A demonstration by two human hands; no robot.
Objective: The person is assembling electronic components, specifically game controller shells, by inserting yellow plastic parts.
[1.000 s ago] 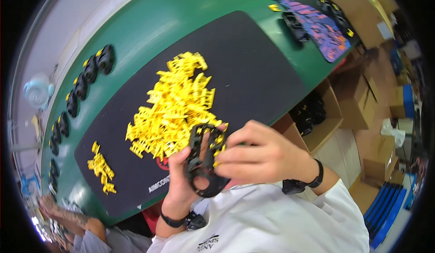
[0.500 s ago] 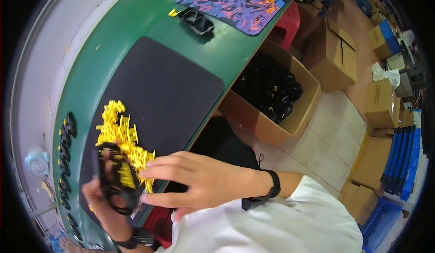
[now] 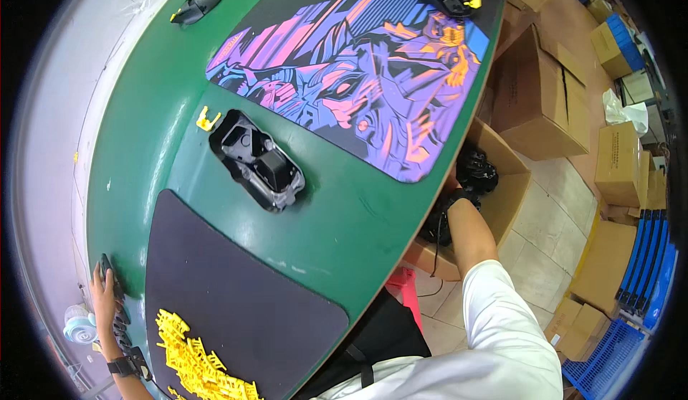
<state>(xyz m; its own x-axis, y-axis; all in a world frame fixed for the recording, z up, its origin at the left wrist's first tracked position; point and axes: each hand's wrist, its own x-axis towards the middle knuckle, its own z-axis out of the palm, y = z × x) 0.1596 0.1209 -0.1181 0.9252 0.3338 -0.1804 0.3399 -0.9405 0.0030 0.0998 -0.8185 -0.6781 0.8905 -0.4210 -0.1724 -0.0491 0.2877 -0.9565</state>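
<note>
Your left hand (image 3: 106, 292) reaches far out to the left rim of the green worktop (image 3: 344, 206), its grip closed on a black plastic part (image 3: 107, 269) whose long axis runs up and away from you along that rim, far end pointing toward the top of the view. Your right arm goes down over the worktop's near edge into an open cardboard box (image 3: 502, 185) of black parts (image 3: 476, 170); the hand itself is hidden behind the edge, so you cannot tell whether its grip is spread or pressed together.

Half a second ago both hands were together in front of you on one black part, over the yellow clips (image 3: 193, 360) on the black mat (image 3: 229, 292). Now they are well apart, and your view has swung right to take in the purple patterned mat (image 3: 358, 77) and a black housing (image 3: 256, 160) beside it.
</note>
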